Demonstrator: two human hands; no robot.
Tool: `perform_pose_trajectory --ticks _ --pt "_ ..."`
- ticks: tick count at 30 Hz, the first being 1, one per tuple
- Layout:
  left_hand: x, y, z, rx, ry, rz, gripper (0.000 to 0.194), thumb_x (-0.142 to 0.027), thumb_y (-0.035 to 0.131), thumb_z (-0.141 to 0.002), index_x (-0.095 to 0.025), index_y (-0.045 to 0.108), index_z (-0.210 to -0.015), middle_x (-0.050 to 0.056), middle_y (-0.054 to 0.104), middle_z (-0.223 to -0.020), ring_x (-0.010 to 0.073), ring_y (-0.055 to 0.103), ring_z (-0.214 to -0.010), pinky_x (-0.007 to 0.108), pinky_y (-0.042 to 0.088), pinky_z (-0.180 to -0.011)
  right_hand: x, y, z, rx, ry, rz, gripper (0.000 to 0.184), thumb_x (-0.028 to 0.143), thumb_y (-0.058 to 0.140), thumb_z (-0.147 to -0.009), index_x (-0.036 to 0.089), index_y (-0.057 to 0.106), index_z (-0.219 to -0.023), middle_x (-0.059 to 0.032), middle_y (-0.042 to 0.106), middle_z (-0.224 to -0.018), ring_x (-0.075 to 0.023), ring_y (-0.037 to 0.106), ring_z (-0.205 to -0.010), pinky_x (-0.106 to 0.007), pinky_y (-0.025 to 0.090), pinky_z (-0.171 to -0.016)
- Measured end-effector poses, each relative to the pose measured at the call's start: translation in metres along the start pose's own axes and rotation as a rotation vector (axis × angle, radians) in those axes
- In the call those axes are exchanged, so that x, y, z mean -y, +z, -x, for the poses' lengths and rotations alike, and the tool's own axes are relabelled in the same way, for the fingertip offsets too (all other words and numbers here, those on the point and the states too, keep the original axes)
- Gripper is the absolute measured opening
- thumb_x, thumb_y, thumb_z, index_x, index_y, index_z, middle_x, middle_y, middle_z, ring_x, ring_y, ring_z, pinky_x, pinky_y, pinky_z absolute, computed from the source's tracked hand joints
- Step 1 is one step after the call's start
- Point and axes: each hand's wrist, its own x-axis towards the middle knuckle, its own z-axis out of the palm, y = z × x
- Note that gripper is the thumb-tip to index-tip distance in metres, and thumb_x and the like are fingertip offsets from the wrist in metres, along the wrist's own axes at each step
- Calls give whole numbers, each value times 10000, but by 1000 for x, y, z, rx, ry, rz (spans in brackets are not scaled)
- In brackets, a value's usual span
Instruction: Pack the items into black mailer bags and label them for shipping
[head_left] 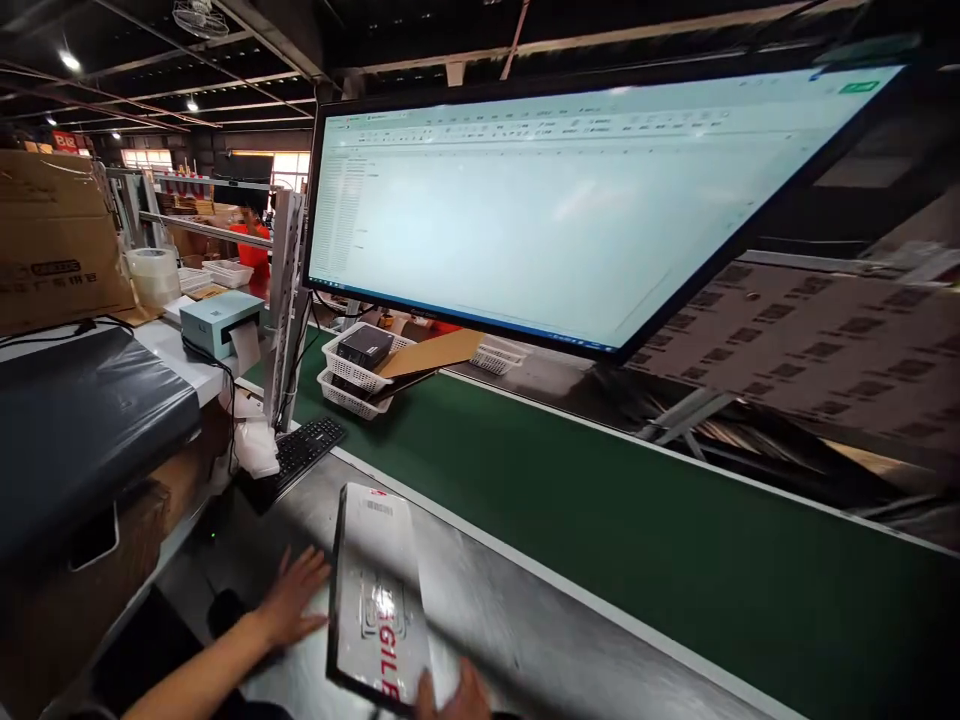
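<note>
A flat box [386, 570] lies on the metal worktop, its pale top marked with a barcode label and red "FRAGILE" lettering, partly cut off from sight. Clear shiny film or tape covers it, and its side edges are dark. Beside the box's left edge is my left hand [296, 600], fingers spread, holding nothing. My right hand [456, 695] is at the lower right corner of the box, thumb and fingers apart and partly cut off by the frame's bottom. Whether its thumb touches the box I cannot tell.
A green conveyor belt [570, 530] runs behind the metal worktop [510, 630]. A black keyboard [307, 450] lies beyond the box. White baskets [352, 400], a label printer [221, 325] and a large monitor [525, 220] stand farther off. A person in red [251, 245] is in the background.
</note>
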Motion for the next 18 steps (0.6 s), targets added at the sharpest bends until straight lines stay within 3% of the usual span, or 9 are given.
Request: perform_pose_trajectory --ticks 2,4,6,7,9,12,15,18 --pt "32 -6 38 -312 -241 -5 611 -479 474 -1010 -234 518 -1567 153 518 -1652 332 443 -1569 663 292 -1324 40 55 24 154 -130 -115 650 647 480 -914 187 719 -1306 -266 676 -1347 -468 635 -1328 -672 510 -1141" --pt "67 -12 79 -601 -439 3 559 -426 368 -1023 -199 613 -1472 148 634 -1541 296 565 -1475 574 438 -1269 82 107 55 449 -280 -213 574 553 559 -915 257 717 -1381 -193 681 -1432 -420 637 -1366 -613 519 -1164" --pt "100 -14 117 -756 -596 -10 575 -417 331 -997 -170 678 -1384 160 709 -1436 314 649 -1380 551 531 -1187 115 148 85 724 -417 -239 663 526 723 -814 359 677 -1454 -138 642 -1522 -443 599 -1411 -627 499 -1173" --pt "113 -13 133 -777 -657 -28 578 -394 327 -974 -169 700 -1353 155 732 -1400 320 672 -1349 546 553 -1162 126 165 97 825 -476 -244 767 510 801 -739 408 644 -1482 -115 609 -1568 -466 566 -1438 -646 480 -1180" --pt "134 -7 158 -697 -734 -72 583 -315 354 -903 -198 724 -1338 115 757 -1370 308 690 -1328 513 571 -1146 138 189 114 944 -544 -252 926 444 881 -626 485 590 -1505 -75 558 -1624 -500 517 -1469 -674 454 -1183" --pt "149 5 177 -380 -795 -154 697 -198 415 -778 -227 702 -1413 57 693 -1476 256 623 -1421 429 522 -1201 139 213 125 1000 -502 -215 916 302 824 -622 521 593 -1481 -52 556 -1627 -503 522 -1463 -671 453 -1176" --pt "151 9 178 -124 -816 -251 772 -175 439 -737 -230 650 -1477 56 535 -1613 262 499 -1524 435 502 -1206 134 229 127 982 -407 -183 863 283 781 -610 526 647 -1427 -43 603 -1584 -489 584 -1408 -638 490 -1145" --pt "149 7 175 -44 -775 -302 739 -240 455 -771 -301 625 -1488 47 524 -1616 301 482 -1527 492 529 -1160 132 241 127 878 -357 -190 701 400 814 -568 558 754 -1248 -8 712 -1442 -475 682 -1271 -608 565 -1050"
